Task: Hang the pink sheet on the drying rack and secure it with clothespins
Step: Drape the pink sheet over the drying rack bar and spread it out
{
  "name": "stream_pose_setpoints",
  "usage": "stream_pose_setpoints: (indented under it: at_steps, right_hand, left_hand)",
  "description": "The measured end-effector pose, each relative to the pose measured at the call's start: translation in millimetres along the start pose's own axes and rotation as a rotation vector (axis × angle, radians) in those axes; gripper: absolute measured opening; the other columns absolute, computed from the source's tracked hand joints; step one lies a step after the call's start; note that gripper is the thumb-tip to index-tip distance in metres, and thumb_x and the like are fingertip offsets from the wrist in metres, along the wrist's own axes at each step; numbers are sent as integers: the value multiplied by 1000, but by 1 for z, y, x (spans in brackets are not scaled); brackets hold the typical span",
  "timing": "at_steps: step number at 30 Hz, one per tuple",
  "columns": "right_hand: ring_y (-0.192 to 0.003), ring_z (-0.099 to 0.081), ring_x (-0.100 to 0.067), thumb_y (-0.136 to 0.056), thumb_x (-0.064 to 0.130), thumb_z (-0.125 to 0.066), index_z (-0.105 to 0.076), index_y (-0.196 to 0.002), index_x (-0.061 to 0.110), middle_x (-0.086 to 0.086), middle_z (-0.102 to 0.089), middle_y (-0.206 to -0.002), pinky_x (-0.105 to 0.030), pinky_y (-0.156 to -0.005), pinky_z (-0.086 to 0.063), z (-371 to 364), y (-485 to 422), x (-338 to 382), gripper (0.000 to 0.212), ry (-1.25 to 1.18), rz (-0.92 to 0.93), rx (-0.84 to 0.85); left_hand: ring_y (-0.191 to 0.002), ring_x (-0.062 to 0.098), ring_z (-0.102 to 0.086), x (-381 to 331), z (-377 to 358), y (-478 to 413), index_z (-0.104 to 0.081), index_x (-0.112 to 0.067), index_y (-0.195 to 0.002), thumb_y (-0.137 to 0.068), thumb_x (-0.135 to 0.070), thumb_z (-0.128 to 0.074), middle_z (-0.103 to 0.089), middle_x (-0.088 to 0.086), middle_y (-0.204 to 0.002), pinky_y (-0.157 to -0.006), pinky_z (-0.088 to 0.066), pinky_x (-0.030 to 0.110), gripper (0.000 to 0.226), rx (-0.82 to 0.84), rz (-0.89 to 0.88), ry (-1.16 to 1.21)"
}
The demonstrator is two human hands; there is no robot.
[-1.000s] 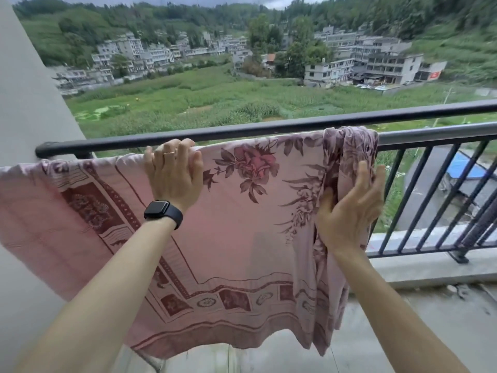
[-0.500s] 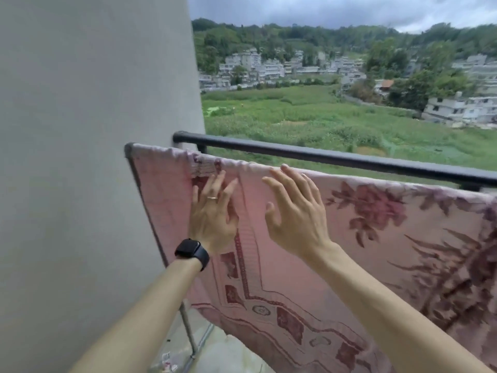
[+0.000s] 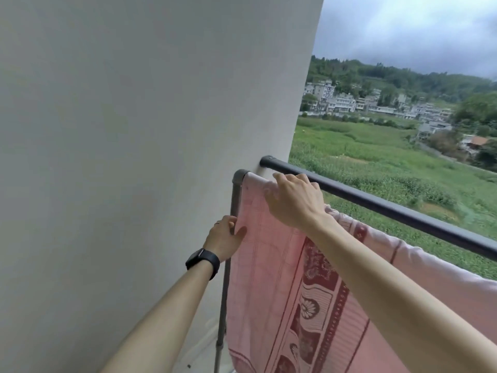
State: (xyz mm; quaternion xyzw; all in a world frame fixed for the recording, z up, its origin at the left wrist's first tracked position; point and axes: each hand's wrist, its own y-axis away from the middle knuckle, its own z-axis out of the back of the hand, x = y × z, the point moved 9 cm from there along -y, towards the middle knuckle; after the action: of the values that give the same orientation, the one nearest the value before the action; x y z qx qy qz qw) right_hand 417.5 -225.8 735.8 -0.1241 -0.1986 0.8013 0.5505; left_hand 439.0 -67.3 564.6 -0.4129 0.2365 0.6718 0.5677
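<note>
The pink sheet (image 3: pixel 269 278) hangs over the top bar of the drying rack (image 3: pixel 225 292), and its left edge reaches almost to the corner joint of the rack. The left hand (image 3: pixel 224 236) pinches this edge just beside the upright post, with the thumb on the near face. The right hand (image 3: pixel 294 200) lies on the top fold, fingers bent over the bar and holding the cloth there.

No clothespin is visible, so I judge that only the two hands and the sheet's own weight keep it in place. If both let go, wind or uneven hanging could slide it off.

The wall (image 3: pixel 134 157) stands close on the left and the balcony railing (image 3: pixel 390 208) just behind, so free room is mainly to the right and near.
</note>
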Motion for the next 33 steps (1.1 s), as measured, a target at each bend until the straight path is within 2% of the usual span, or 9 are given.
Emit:
stream_pose_setpoints:
  at_steps: [5, 12, 17, 18, 20, 23, 26, 28, 33]
  right_hand:
    - [-68, -61, -23, -96, 60, -42, -71, -99, 21, -3, -68, -85, -32, -57, -49, -23, -50, 9, 48, -68, -109, 84]
    - [-67, -62, -24, -98, 24, -53, -77, -95, 21, -1, -71, -80, -27, -61, -45, -6, -79, 9, 25, -210, -188, -91]
    - [-69, -56, -17, -103, 22, -45, -71, -108, 22, 5, -62, -85, -21, -54, -37, 8, -108, 22, 27, -328, -233, -260]
    - [-70, -58, -18, -103, 23, -43, -70, -109, 21, 4, -63, -86, -24, -57, -43, 3, -112, 26, 27, -316, -222, -222]
    - [-72, -64, -22, -101, 33, -43, -70, -106, 16, -4, -70, -91, -32, -65, -54, -29, -120, 31, 32, -241, -203, 60]
    - [-89, -65, -26, -95, 56, -39, -64, -113, 9, -10, -69, -107, -30, -71, -46, -72, -111, 25, 57, -189, -196, 473]
    - [-81, -66, -22, -79, 69, -38, -66, -109, 14, -10, -72, -104, -31, -64, -43, -77, -114, 12, 69, -341, -243, 398]
    - [-77, -66, -25, -85, 59, -42, -71, -106, 14, -12, -73, -100, -31, -63, -46, -71, -115, 15, 57, -326, -221, 335]
    - [-66, -64, -25, -95, 38, -50, -70, -79, 15, -6, -71, -81, -34, -60, -55, -54, -115, 29, 35, -309, -185, 111]
  left_hand:
    - [-93, 16, -61, 19, -9, -19, -59, -20, -102, -95, -47, -52, -65, -4, -100, -73, -41, 26, 29, 73, 8, -19]
    - [-78, 23, -58, 46, 56, -55, -50, -22, -88, -82, -46, -65, -60, 2, -87, -72, -51, 39, 29, -63, 96, 382]
    - [-74, 5, -54, 13, 138, -64, -52, -16, -96, -90, -36, -65, -57, -9, -84, -62, -40, 16, 24, -506, -17, 492]
    - [-76, 6, -56, 14, 137, -67, -53, -16, -98, -88, -37, -67, -58, -9, -86, -64, -41, 17, 26, -459, 11, 520]
    - [-88, 14, -63, 26, 102, -78, -62, -17, -100, -80, -41, -73, -66, -3, -94, -74, -49, 27, 32, -93, 101, 425]
    - [-91, 13, -64, 61, 60, -64, -74, -16, -101, -84, -31, -75, -70, -1, -98, -77, -47, 23, 22, 256, 204, 223]
    - [-84, 10, -62, 74, 70, -70, -72, -11, -100, -86, -21, -73, -69, 2, -94, -66, -44, 17, 17, 110, 190, 349]
    - [-93, 18, -63, 71, 78, -77, -69, -10, -102, -87, -15, -70, -68, 4, -96, -67, -43, 19, 17, 36, 180, 387]
    - [-90, 14, -61, 23, 56, -71, -69, -21, -98, -93, -32, -54, -68, -6, -89, -77, -41, 26, 20, 263, 214, 573]
